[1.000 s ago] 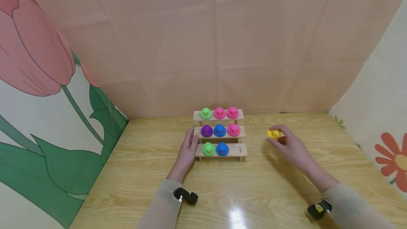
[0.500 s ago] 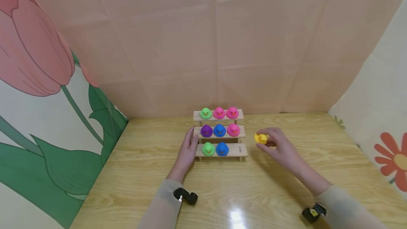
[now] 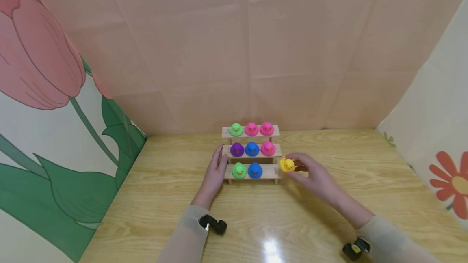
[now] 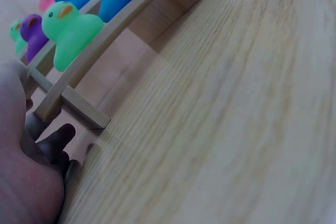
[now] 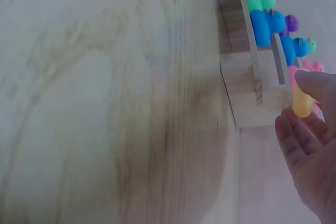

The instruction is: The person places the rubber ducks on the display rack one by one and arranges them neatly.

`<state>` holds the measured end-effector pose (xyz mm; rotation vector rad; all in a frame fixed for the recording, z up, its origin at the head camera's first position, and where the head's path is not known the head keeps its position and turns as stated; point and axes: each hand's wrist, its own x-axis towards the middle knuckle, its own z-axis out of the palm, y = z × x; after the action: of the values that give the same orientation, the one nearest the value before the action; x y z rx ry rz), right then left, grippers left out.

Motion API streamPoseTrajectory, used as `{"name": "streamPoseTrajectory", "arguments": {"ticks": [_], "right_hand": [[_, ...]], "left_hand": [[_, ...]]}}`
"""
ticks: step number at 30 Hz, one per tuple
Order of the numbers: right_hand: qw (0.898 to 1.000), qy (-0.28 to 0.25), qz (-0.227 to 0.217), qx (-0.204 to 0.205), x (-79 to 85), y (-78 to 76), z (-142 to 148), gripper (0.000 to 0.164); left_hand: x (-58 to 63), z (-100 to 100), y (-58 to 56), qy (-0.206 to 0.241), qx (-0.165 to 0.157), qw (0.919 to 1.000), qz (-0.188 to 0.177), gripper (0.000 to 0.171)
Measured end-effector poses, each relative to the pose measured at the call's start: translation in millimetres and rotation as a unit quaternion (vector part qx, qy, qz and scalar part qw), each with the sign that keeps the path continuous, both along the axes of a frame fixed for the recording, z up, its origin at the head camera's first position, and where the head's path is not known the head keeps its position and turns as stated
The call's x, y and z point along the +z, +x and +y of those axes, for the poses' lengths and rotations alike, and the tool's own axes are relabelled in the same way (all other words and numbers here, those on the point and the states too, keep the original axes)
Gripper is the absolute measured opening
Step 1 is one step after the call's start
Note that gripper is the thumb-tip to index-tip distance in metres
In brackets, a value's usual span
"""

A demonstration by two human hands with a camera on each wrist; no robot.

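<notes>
A three-tiered wooden stand [image 3: 270,169] carries small rubber ducks in rows. Its bottom step bears a green duck [image 3: 239,170] and a blue duck [image 3: 255,170], with bare wood at the right end. My left hand [image 3: 213,173] holds the stand's left side; in the left wrist view, fingers [image 4: 59,141] curl by the end of the bottom step. Between thumb and fingers, my right hand [image 3: 314,177] pinches a yellow duck [image 3: 287,165] just at the right end of the bottom step. The right wrist view shows that yellow duck [image 5: 301,102] partly hidden by the thumb.
Purple [image 3: 237,149], blue [image 3: 252,149] and pink [image 3: 268,148] ducks sit on the middle step. Above them are a green duck [image 3: 236,129] and two pink ones. The stand is on a wood-grain table [image 3: 175,173], before a pinkish cloth backdrop [image 3: 204,52].
My right hand has moved left with the yellow duck, from well right of the stand to its bottom step's right end. The left hand has stayed at the stand's left side.
</notes>
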<state>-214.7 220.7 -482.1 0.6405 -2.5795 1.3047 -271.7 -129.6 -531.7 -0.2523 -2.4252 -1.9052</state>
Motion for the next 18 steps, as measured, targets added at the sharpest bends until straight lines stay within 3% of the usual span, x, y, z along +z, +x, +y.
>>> {"name": "streamPoseTrajectory", "arguments": {"ticks": [6,18], "right_hand": [[0.999,-0.003,0.026,0.022,-4.4,-1.0,-9.1,0.041],[0.999,0.03,0.03,0.03,-9.1,-3.0,-25.5,0.046]], "left_hand": [[0.9,0.6,0.3,0.0,0.005,1.0,-0.007,0.063],[0.5,0.3,-0.4,-0.005,0.006,0.9999,-0.008,0.065]]}}
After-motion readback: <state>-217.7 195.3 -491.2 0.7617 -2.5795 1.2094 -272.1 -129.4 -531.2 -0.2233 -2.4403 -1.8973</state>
